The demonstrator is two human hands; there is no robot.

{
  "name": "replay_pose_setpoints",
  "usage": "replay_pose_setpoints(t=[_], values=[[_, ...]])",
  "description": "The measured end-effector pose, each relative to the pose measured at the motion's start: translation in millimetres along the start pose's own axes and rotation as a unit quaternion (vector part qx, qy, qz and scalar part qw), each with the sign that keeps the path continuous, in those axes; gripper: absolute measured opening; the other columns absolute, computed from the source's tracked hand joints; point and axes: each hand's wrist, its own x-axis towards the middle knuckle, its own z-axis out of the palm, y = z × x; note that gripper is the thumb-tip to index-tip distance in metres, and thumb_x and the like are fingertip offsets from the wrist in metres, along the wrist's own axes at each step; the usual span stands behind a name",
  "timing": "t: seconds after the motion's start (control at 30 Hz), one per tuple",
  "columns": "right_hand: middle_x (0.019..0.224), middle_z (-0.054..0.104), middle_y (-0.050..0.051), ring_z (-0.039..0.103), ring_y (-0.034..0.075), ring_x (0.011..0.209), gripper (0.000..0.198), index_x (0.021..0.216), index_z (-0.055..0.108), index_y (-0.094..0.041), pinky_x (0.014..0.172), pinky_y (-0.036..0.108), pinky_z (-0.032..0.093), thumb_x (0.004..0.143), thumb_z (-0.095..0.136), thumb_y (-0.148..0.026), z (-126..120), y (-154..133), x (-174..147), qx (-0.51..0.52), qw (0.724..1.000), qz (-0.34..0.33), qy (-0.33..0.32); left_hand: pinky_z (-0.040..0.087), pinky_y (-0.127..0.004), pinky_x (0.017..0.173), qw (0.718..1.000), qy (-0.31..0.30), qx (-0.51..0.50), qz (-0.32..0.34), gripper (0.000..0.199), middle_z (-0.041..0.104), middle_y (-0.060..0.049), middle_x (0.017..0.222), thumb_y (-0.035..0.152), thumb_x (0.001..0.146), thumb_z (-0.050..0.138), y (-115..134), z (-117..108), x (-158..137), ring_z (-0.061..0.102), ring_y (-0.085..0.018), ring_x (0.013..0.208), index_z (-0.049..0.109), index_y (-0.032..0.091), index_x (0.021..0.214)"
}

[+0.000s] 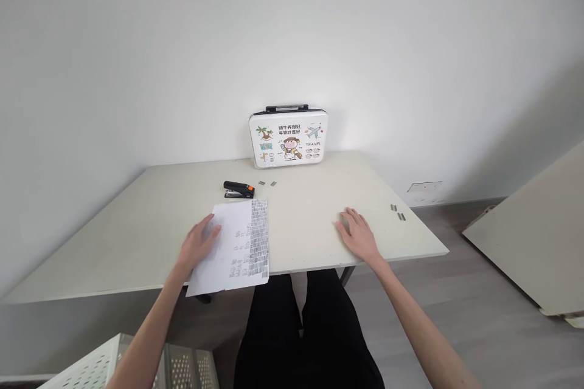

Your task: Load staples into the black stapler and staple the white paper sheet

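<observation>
My left hand [199, 242] lies with fingers apart on the left side of some printed paper [232, 243], which hangs a little over the table's front edge. Dark print runs down the paper's right side; whether it is one sheet or more I cannot tell. Just beyond the paper sits a black stapler [239, 189] with an orange patch. To the right, my right hand [356, 234] rests palm down on the tabletop, fingers loosely spread, holding nothing. Two small strips of staples [267, 183] lie behind the stapler, and others [398, 213] near the table's right edge.
A white carry case [289, 138] with cartoon prints and a black handle leans against the wall at the back of the white table [310, 206]. Below left stands a perforated white basket [98, 364]. A white panel [538, 237] is on the right, beyond a wall socket [425, 186].
</observation>
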Motion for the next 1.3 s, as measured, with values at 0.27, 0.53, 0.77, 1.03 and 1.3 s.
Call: replay_pose_setpoints(t=[0.27,0.53,0.77,1.03,1.3], values=[[0.158,0.048,0.016,0.039,0.031,0.151,0.055,0.139,0.058,-0.016,0.124,0.052,0.031,0.105,0.035,-0.053,-2.2,3.4,-1.8,0.002,1.000,-0.008,0.003,0.050,-0.048,0.107,0.999,0.016,0.035,0.033,0.061,0.062,-0.008,0.146,0.058,0.098,0.046,0.8,3.7,-5.2,0.063,-0.033,0.124,0.053,0.023,0.148],[0.157,0.049,0.017,0.040,0.032,0.150,0.055,0.138,0.059,-0.016,0.123,0.054,0.032,0.105,0.036,-0.053,-5.1,1.1,-3.0,0.004,1.000,-0.009,0.008,0.029,-0.049,0.125,0.996,0.012,0.049,0.070,0.060,0.055,-0.008,0.154,0.055,0.099,0.039,-0.6,8.8,-3.8,0.051,-0.030,0.142,0.050,0.021,0.147],[0.157,0.050,0.017,0.040,0.032,0.150,0.054,0.137,0.059,-0.015,0.123,0.053,0.032,0.104,0.038,-0.052,-3.4,2.9,-1.8,0.001,1.000,-0.010,0.011,0.029,-0.047,0.126,0.995,0.014,0.061,0.076,0.059,0.055,-0.007,0.154,0.055,0.099,0.038,0.1,8.1,-4.1,0.051,-0.029,0.142,0.051,0.022,0.146],[0.156,0.050,0.018,0.041,0.032,0.150,0.052,0.136,0.060,-0.015,0.123,0.053,0.031,0.104,0.039,-0.051,-6.3,0.8,-1.9,0.007,1.000,-0.004,0.012,0.027,-0.045,0.126,0.995,0.017,0.060,0.080,0.059,0.056,-0.008,0.154,0.054,0.098,0.037,0.8,8.9,-3.3,0.050,-0.027,0.143,0.050,0.021,0.145],[0.158,0.048,0.016,0.039,0.032,0.150,0.050,0.137,0.059,-0.018,0.123,0.056,0.031,0.103,0.040,-0.050,-4.3,2.9,-1.9,0.019,1.000,0.000,0.008,0.028,-0.046,0.126,0.996,0.008,0.060,0.071,0.057,0.054,-0.008,0.155,0.053,0.099,0.039,5.6,5.3,-4.2,0.048,-0.028,0.144,0.050,0.022,0.145]])
